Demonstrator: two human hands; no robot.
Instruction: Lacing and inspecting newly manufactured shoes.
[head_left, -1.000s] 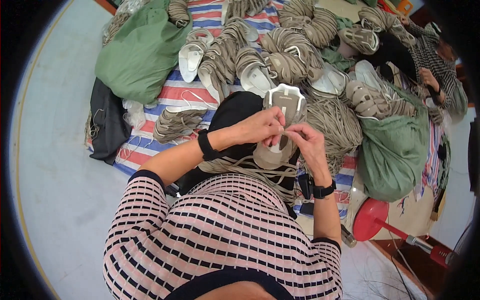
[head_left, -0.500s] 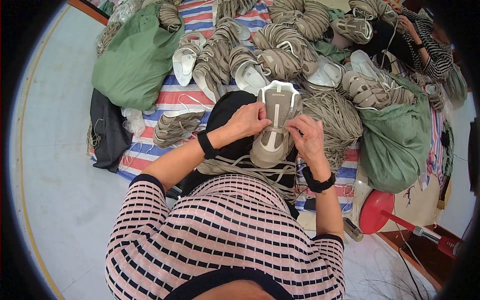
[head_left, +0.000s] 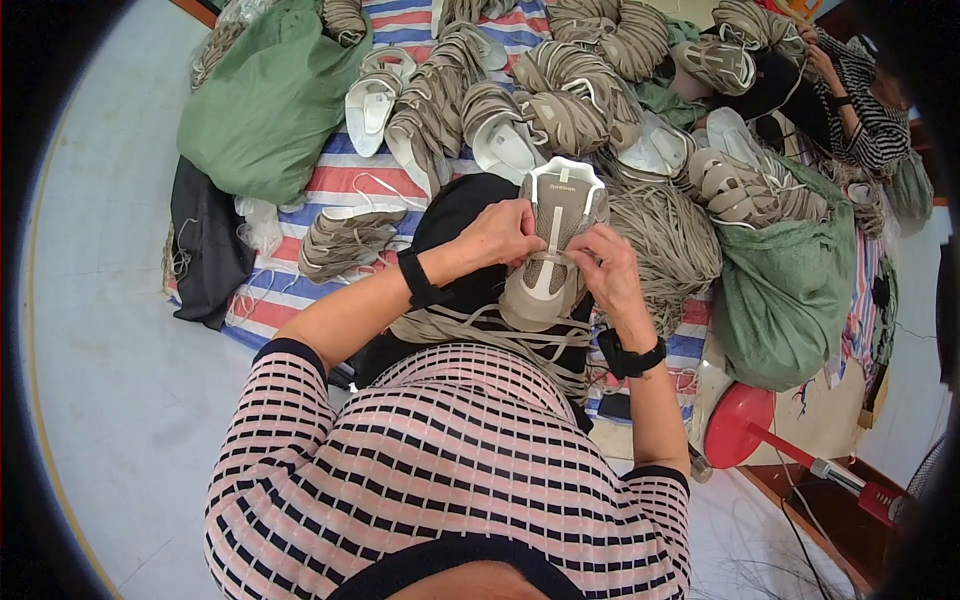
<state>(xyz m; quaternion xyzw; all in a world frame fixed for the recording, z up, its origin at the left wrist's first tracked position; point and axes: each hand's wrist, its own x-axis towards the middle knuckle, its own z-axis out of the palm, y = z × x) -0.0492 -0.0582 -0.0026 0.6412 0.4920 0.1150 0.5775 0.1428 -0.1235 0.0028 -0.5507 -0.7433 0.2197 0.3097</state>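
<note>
A taupe shoe upper [head_left: 536, 306] with a white-lined collar lies over my lap, its toe towards me. My left hand [head_left: 503, 236] is closed in a pinch at the left edge of its lacing opening. On the opposite edge my right hand [head_left: 608, 268] pinches too. A thin taupe shoelace [head_left: 552, 257] runs across the tongue between my fingertips, just above the toe. Its ends are hidden by my fingers. Loose taupe laces [head_left: 470, 330] lie across my lap below the shoe.
A big bundle of laces [head_left: 665, 245] lies to the right. Nested shoe uppers [head_left: 425, 125] cover the striped sheet [head_left: 345, 180] ahead. Green sacks [head_left: 265, 110] stand on both sides. A red round-based stand [head_left: 738, 425] is at lower right. A co-worker in stripes [head_left: 865, 105] sits far right.
My right fingertips have come slightly inward, nearer the tongue's middle. The left hand keeps its pinch at the left edge. The whole view has shifted a little.
</note>
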